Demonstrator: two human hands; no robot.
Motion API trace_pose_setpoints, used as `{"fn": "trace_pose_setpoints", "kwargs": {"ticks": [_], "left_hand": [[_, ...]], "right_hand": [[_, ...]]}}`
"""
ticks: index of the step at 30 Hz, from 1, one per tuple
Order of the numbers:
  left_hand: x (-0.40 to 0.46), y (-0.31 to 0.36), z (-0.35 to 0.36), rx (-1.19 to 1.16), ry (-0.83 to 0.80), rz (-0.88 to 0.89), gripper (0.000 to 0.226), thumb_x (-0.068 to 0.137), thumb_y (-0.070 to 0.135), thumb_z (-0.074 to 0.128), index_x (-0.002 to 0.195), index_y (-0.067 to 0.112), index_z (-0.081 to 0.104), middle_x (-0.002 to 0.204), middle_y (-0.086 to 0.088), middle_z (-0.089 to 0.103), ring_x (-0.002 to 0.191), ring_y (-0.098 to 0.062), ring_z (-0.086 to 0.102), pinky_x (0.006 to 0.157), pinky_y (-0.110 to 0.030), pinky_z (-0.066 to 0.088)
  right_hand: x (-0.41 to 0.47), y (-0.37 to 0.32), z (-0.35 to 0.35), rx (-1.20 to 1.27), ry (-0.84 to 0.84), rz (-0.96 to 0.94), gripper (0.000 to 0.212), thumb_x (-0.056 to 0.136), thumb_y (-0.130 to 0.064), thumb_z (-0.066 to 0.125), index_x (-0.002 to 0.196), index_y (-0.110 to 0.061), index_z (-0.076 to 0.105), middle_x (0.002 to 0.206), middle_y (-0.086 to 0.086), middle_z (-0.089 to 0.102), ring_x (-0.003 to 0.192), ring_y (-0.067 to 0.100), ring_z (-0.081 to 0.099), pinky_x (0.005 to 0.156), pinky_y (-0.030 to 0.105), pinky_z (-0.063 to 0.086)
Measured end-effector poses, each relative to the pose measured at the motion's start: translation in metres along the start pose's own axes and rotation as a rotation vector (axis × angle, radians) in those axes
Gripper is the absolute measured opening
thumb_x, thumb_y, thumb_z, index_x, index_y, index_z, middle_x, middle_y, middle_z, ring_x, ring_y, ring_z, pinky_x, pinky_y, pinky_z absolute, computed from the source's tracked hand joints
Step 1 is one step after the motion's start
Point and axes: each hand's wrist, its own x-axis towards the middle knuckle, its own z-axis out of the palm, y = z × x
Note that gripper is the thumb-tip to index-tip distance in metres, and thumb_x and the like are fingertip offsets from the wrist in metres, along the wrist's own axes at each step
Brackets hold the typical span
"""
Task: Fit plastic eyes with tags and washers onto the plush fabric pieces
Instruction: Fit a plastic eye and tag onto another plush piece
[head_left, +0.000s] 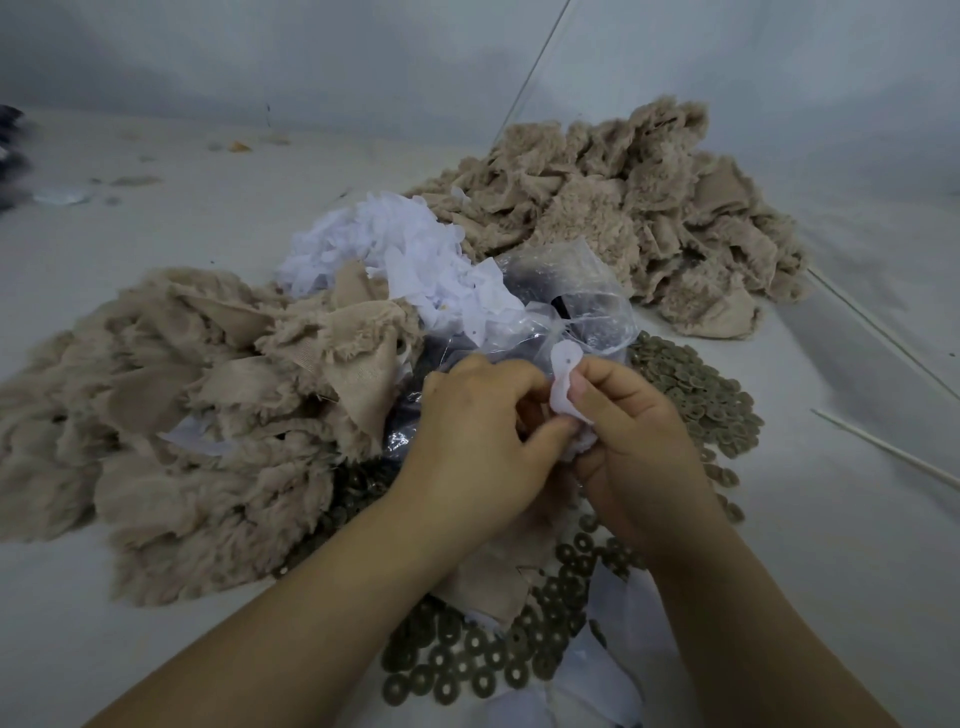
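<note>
- Our right hand (631, 415) pinches a white tag (563, 371); our left hand (483, 421) curls around something hidden (probably the eye).
- Next, we judge, a washer (524, 621) goes on.

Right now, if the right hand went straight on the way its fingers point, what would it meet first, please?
The right hand, pinching a white tag, points left toward the left hand. It would meet the left hand's fingers first; they look practically touching already.

left hand (478, 431) bare | right hand (639, 441) bare | forearms unsleeved
</note>
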Motion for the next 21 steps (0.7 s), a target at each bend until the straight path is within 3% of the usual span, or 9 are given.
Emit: {"fn": "trace_pose_setpoints", "kwargs": {"ticks": [3,6,8,11,14,17,19,21], "left_hand": [[0.002,-0.001,0.004,-0.205,-0.001,-0.130,0.019,0.078,0.023,0.079,0.089,0.021,0.064,0.072,0.006,0.062,0.067,-0.008,0.059,0.063,-0.026,0.050],[0.006,-0.002,0.005,-0.399,-0.034,-0.239,0.019,0.078,0.013,0.080,0.090,0.010,0.066,0.066,-0.003,0.063,0.058,-0.019,0.059,0.059,-0.036,0.051],[0.009,-0.005,0.004,-0.519,-0.022,-0.296,0.014,0.079,0.008,0.079,0.081,0.010,0.065,0.062,-0.010,0.059,0.055,-0.021,0.055,0.054,-0.042,0.051],[0.009,-0.010,0.005,-0.601,-0.015,-0.323,0.011,0.073,0.013,0.077,0.076,0.014,0.067,0.058,-0.002,0.050,0.056,-0.018,0.050,0.053,-0.036,0.047],[0.009,-0.012,0.002,-0.785,-0.099,-0.387,0.031,0.068,0.006,0.066,0.095,0.021,0.072,0.065,0.005,0.056,0.063,-0.011,0.056,0.057,-0.026,0.050],[0.011,-0.018,-0.003,-0.915,-0.179,-0.346,0.052,0.072,-0.006,0.061,0.118,0.018,0.064,0.089,-0.003,0.065,0.074,-0.022,0.059,0.065,-0.035,0.053],[0.012,-0.018,-0.007,-0.918,-0.161,-0.317,0.041,0.077,-0.006,0.067,0.111,0.017,0.068,0.088,-0.004,0.068,0.070,-0.021,0.061,0.062,-0.031,0.055],[0.012,-0.017,-0.009,-0.897,-0.097,-0.367,0.019,0.081,-0.003,0.073,0.089,0.014,0.073,0.072,-0.012,0.069,0.057,-0.019,0.063,0.052,-0.026,0.054]], "right_hand": [[0.001,0.004,0.000,-0.025,0.031,0.036,0.028,0.083,-0.031,0.067,0.093,-0.005,0.068,0.083,0.012,0.070,0.063,0.016,0.064,0.053,0.023,0.052],[0.001,0.004,0.000,-0.069,0.052,0.043,0.034,0.086,-0.045,0.061,0.082,-0.013,0.071,0.076,0.016,0.067,0.062,0.023,0.061,0.055,0.032,0.053],[-0.001,0.001,0.000,-0.037,0.025,0.040,0.046,0.081,-0.053,0.065,0.088,-0.008,0.075,0.082,0.026,0.068,0.068,0.032,0.065,0.063,0.040,0.056],[-0.003,-0.001,0.000,-0.129,0.009,0.000,0.034,0.082,-0.037,0.074,0.095,-0.006,0.076,0.082,0.026,0.071,0.072,0.034,0.071,0.065,0.039,0.060],[-0.003,0.002,-0.001,-0.204,0.043,-0.010,0.025,0.084,-0.027,0.066,0.090,-0.005,0.077,0.084,0.030,0.071,0.079,0.044,0.070,0.075,0.051,0.060],[-0.004,0.002,0.000,-0.227,0.040,-0.007,0.027,0.088,-0.030,0.065,0.089,-0.005,0.076,0.085,0.031,0.071,0.080,0.046,0.069,0.079,0.055,0.059],[-0.004,0.001,0.001,-0.237,0.039,-0.007,0.027,0.086,-0.033,0.066,0.089,-0.008,0.078,0.084,0.026,0.073,0.078,0.041,0.070,0.075,0.051,0.060],[-0.004,0.000,0.002,-0.236,0.039,-0.008,0.028,0.082,-0.036,0.068,0.086,-0.011,0.078,0.081,0.021,0.074,0.073,0.033,0.072,0.071,0.045,0.061]]}}
